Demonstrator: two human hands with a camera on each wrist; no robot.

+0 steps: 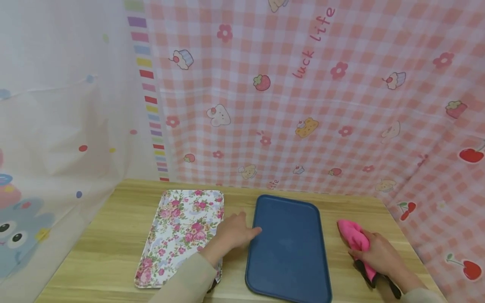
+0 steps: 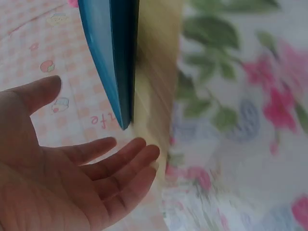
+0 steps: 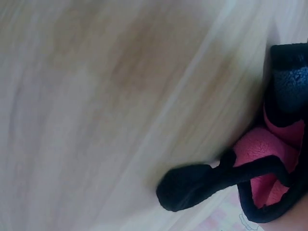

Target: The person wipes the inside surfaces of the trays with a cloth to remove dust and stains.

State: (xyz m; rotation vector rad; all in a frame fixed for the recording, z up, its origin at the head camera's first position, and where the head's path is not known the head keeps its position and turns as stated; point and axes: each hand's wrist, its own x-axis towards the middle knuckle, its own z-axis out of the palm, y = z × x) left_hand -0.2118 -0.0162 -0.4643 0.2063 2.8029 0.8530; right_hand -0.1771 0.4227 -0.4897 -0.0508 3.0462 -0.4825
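Note:
My right hand (image 1: 379, 253) grips a bundled pink fleece piece (image 1: 352, 234) at the right of the table. In the right wrist view the fleece (image 3: 255, 147) shows black edging, a black strap (image 3: 190, 186) and a grey patch; its full shape is hidden. My left hand (image 1: 234, 232) is over the gap between a blue rectangular tray (image 1: 289, 248) and a white tray with pink roses (image 1: 182, 235). Its thumb is at the blue tray's left rim; contact is unclear. In the left wrist view this hand (image 2: 72, 178) has spread, slightly bent fingers and an empty palm.
Both trays lie on a wood-grain table (image 1: 102, 244). A pink checked curtain (image 1: 242, 101) hangs behind and to the right, and a white printed one (image 1: 64, 118) at the left. A small dark item (image 1: 213, 285) shows by the flowered tray's near right corner.

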